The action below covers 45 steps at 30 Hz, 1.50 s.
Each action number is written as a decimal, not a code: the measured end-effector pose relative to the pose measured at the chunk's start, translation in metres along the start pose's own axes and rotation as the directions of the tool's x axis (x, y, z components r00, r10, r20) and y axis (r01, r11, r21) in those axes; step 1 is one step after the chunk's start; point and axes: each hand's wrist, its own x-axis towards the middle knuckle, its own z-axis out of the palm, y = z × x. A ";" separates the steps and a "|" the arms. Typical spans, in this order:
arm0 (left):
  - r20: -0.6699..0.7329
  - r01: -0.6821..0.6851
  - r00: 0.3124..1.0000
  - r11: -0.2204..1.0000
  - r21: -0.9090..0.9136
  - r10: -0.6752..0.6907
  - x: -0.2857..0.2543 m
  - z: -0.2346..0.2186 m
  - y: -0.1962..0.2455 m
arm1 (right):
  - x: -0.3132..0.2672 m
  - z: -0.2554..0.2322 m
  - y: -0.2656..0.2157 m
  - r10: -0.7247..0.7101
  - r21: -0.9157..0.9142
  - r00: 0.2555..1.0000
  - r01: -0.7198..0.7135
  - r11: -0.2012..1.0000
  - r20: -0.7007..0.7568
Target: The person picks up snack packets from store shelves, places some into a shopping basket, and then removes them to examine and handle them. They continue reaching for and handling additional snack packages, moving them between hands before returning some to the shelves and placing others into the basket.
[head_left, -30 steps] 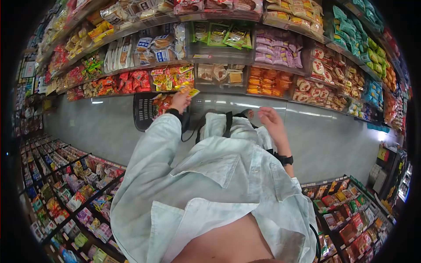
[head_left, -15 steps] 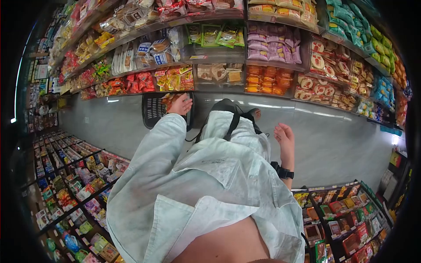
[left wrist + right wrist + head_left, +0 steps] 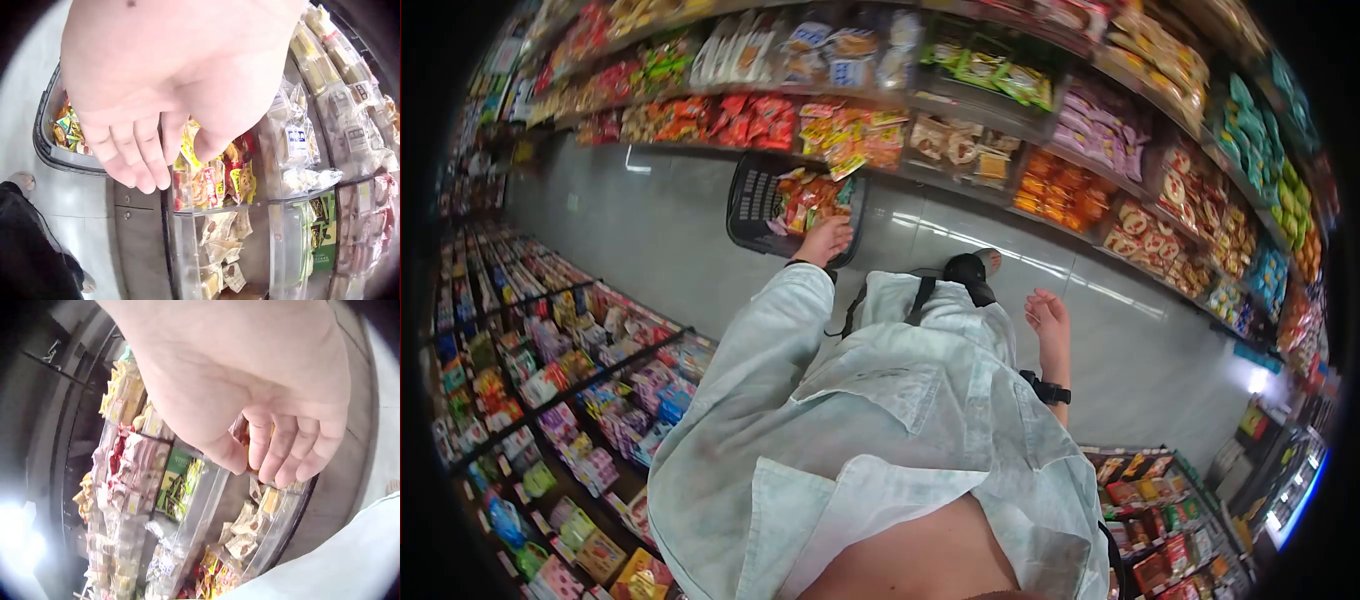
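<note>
My left hand (image 3: 828,238) is over the near right part of a dark plastic shopping basket (image 3: 750,225) on the floor. Its fingers hang relaxed and hold nothing in the left wrist view. Red, orange and green snack packets (image 3: 805,195) lie in the basket beside the fingertips. Beyond it, a yellow packet (image 3: 847,166) overlaps the front edge of a bin of yellow and red snack packets (image 3: 209,184). My right hand (image 3: 1050,312) hangs at my right side, fingers loosely bent with nothing in them.
Tiered clear bins of packaged breads and snacks (image 3: 960,145) curve across the front. Low racks of packets (image 3: 570,390) stand behind on the left, others (image 3: 1170,520) on the right. Grey tiled floor (image 3: 660,230) runs between. My foot (image 3: 990,262) stands near the shelf.
A second ago my left hand held a yellow packet at the bin's front; it has drawn back over the basket and is empty now. My right hand has lowered. The head view has turned.
</note>
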 end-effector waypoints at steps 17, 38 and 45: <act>-0.304 0.160 0.871 0.807 -0.568 -0.387 -0.203 -0.297 -0.463 | 0.135 0.320 0.012 0.017 -0.631 0.743 0.556 0.541 0.669; -0.559 -0.020 0.823 0.980 -0.199 -0.097 -0.243 -0.247 -0.221 | 0.262 0.479 -0.026 -0.047 -0.876 0.875 0.482 0.013 0.481; -0.583 0.033 0.810 0.998 -0.061 -0.062 -0.198 -0.290 -0.141 | 0.274 0.474 -0.002 -0.422 -0.864 0.776 0.503 -0.034 0.468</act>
